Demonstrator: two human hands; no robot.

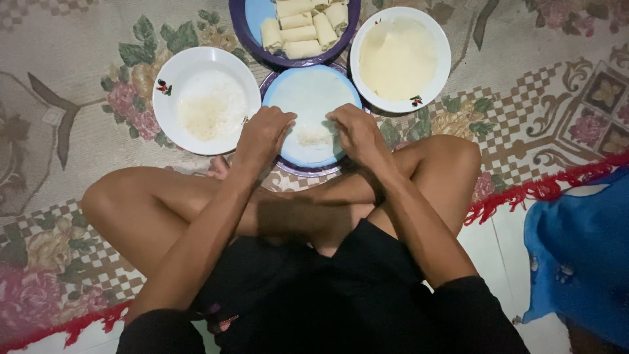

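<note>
crossed legs [196, 210] are framing the blue plate [288, 154] on the rug [65, 98], where left hand [262, 134] and right hand [357, 134] are pinching the wrapper [311, 98] edges over filling [313, 136], seemingly mid-fold, needing tight, even rolling next.

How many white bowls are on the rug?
2. One white bowl with pale shredded filling sits beside the left hand. The other white bowl, holding a stack of thin wrappers, sits beyond the right hand. The other dishes are blue plates.
</note>
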